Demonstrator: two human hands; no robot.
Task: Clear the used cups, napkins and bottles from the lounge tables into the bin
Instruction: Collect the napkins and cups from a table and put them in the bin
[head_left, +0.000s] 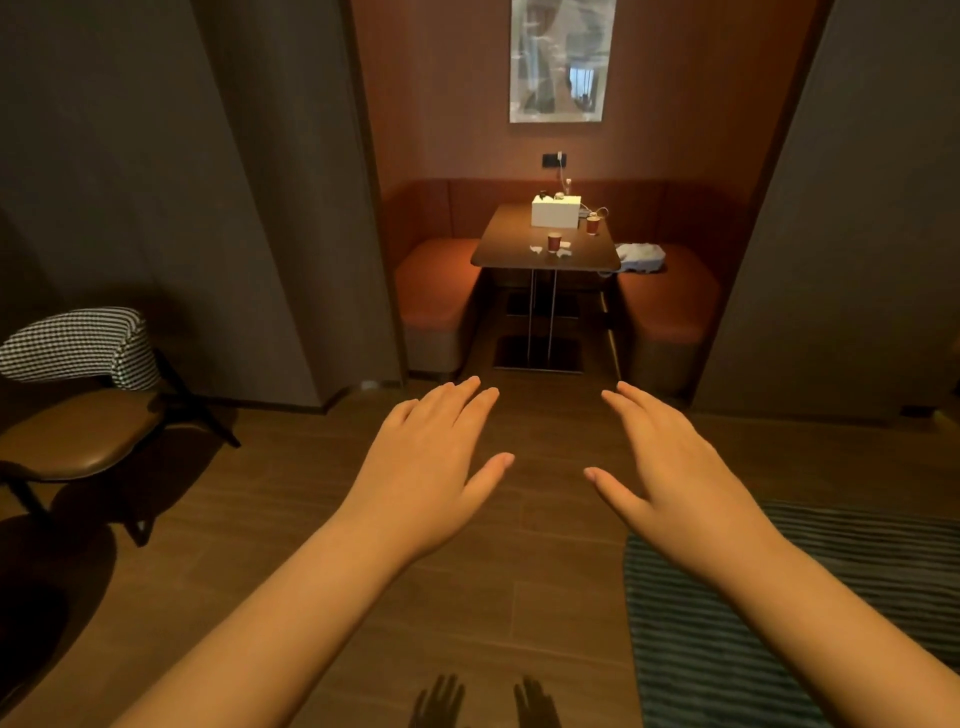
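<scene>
A dark table (498, 252) stands in a booth straight ahead, well beyond my reach. On it sit a red paper cup (554, 242) near the front and a second red cup (592, 225) further back on the right. Crumpled white napkins (563, 253) lie around the front cup. My left hand (434, 462) and my right hand (670, 462) are stretched out over the floor, palms down, fingers straight, holding nothing. No bin is in view.
A white box (555, 212) with small items and a charging cable sits at the table's back. Orange benches (436, 291) flank the table; a white cloth (641, 257) lies on the right one. A chair (78, 415) stands left, a striped rug (810, 623) at right.
</scene>
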